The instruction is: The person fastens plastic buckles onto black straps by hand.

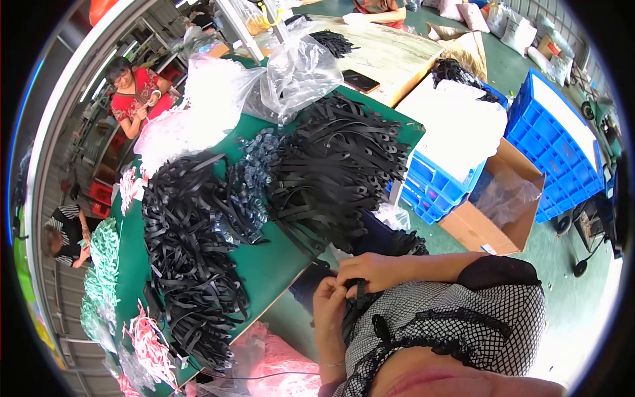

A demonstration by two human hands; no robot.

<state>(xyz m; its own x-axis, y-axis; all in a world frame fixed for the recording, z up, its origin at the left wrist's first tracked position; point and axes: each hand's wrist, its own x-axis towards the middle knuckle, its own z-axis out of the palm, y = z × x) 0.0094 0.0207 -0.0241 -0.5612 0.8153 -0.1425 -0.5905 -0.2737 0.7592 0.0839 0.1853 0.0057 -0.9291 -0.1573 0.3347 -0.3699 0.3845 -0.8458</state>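
Note:
My left hand (328, 306) and my right hand (368, 270) meet close in front of my chest, beyond the table's near edge. Both have their fingers pinched together on a narrow black strap (358, 291), part of which hangs down against my clothes. The fingertips hide its end and any small piece on it. On the green table (264, 268), a long heap of black straps (185, 245) lies at the left and another pile of black straps (340, 155) at the right. Small translucent dark plastic pieces (250, 175) are heaped between them. More black straps (407, 243) lie near my lap.
Clear plastic bags (294, 76) stand at the table's far side. Blue crates (559, 142) and an open cardboard box (493, 221) are to the right. Green straps (104, 255) and pink straps (151, 344) lie left. Pink bagged material (281, 360) sits below the table edge. Other people sit working nearby.

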